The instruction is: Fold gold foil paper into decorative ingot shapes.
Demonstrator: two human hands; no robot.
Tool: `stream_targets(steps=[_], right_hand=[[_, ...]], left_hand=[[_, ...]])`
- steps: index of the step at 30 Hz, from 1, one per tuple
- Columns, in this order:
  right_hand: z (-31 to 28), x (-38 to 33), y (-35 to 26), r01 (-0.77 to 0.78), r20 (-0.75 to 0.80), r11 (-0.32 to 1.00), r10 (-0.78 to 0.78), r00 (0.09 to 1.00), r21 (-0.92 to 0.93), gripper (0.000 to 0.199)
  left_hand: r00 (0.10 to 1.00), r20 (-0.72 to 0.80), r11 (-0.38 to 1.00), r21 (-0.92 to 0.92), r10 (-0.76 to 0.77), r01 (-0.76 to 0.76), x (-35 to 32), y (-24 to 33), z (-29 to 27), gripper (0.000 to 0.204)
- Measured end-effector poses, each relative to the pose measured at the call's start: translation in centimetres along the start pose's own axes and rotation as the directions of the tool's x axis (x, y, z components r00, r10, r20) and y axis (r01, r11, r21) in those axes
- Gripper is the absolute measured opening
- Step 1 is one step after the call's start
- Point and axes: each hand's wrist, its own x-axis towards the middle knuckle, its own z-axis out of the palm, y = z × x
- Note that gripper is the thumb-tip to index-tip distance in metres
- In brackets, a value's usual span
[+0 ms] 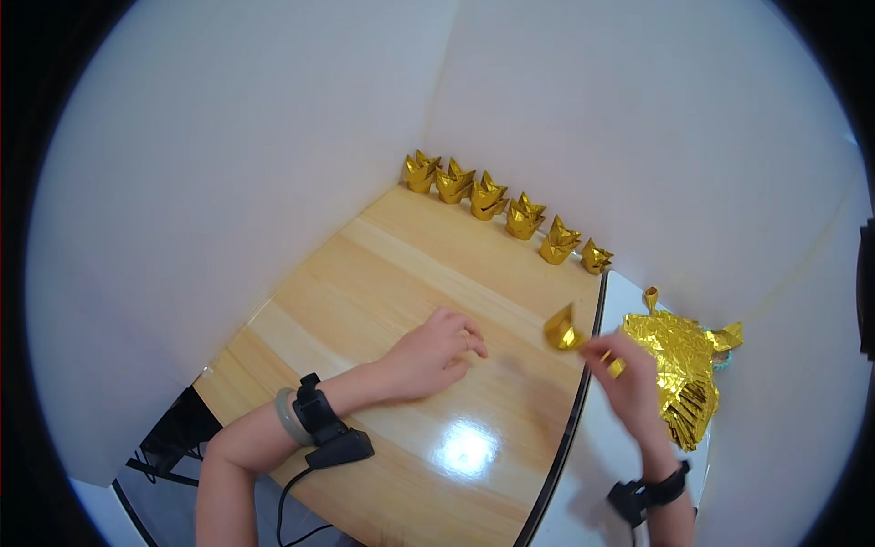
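My left hand [430,354] rests low over the wooden tabletop, its fingers loosely bent and apart with nothing between them. At the table's right edge, my right hand [629,372] pinches a shiny folded gold paper piece [564,330]. That piece is a little blurred and points up and to the left of the fingertips. A bit of gold also shows beneath the right fingers; I cannot make out whether it belongs to the same piece. Along the back edge stands a row of several folded gold paper ingots [488,196] with pointed tips.
A heap of gold foil sheets [673,360] lies on the white surface [583,456] to the right, beyond a dark edge strip [574,415]. Pale walls [273,146] meet behind the wooden table [365,273]. A black cable [284,497] hangs from the left wrist device.
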Motion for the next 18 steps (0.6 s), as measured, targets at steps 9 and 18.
stream_targets(steps=[9,18], right_hand=[[-3.5,15.6,5.8,0.030,-0.019,0.974,-0.035,0.999,-0.224,0.013],[2.3,17.6,12.6,0.070,0.164,0.964,-0.029,0.986,-0.255,0.010]], left_hand=[[0.978,0.202,0.999,0.001,0.051,-0.053,-0.5,-1.3,1.4,0.029],[0.975,0.214,0.998,-0.015,0.058,-0.056,-0.7,-1.5,1.6,0.030]])
